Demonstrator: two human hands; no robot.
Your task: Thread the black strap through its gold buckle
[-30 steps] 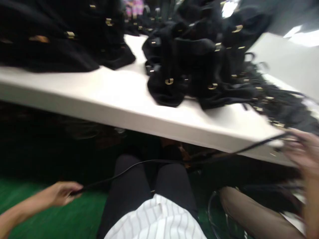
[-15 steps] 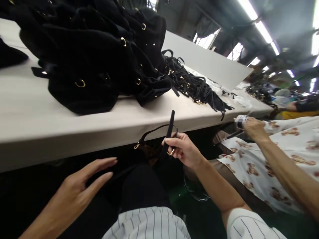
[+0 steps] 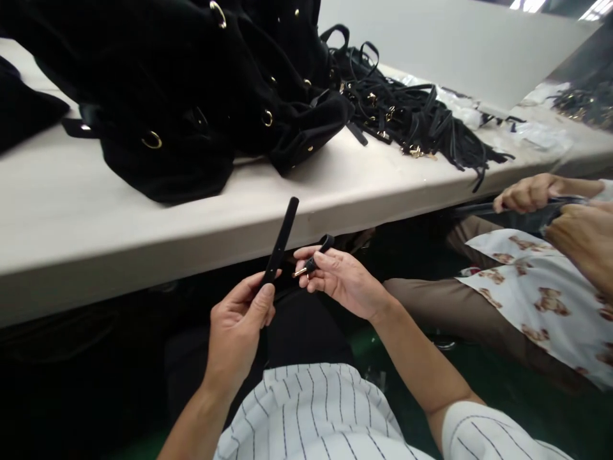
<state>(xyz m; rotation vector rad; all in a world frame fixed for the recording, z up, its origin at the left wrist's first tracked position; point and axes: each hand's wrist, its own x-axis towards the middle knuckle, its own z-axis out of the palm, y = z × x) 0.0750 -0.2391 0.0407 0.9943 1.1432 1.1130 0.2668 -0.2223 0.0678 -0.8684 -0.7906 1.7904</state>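
Low in the middle of the frame, just under the table (image 3: pixel 335 185) edge, the left hand (image 3: pixel 237 329) pinched the strap (image 3: pixel 282 230) upright between thumb and forefinger, and the right hand (image 3: pixel 345 284) closed its fingers on the clasp (image 3: pixel 309 265) end. So light a pinch could have let the strap slip and drop into the dark below. Counted: one held strap, one clasp, two own hands and two hands of a co-worker (image 3: pixel 527 191) at right; the bags (image 3: pixel 182 108) at upper left and the spare straps (image 3: pixel 412 115) at upper middle were too heaped to count.

Four hands show: a left hand (image 3: pixel 239 322) and right hand (image 3: pixel 342 284), plus a neighbour's two hands (image 3: pixel 527 191). There is one strap (image 3: pixel 281 239), one table (image 3: pixel 96 211).
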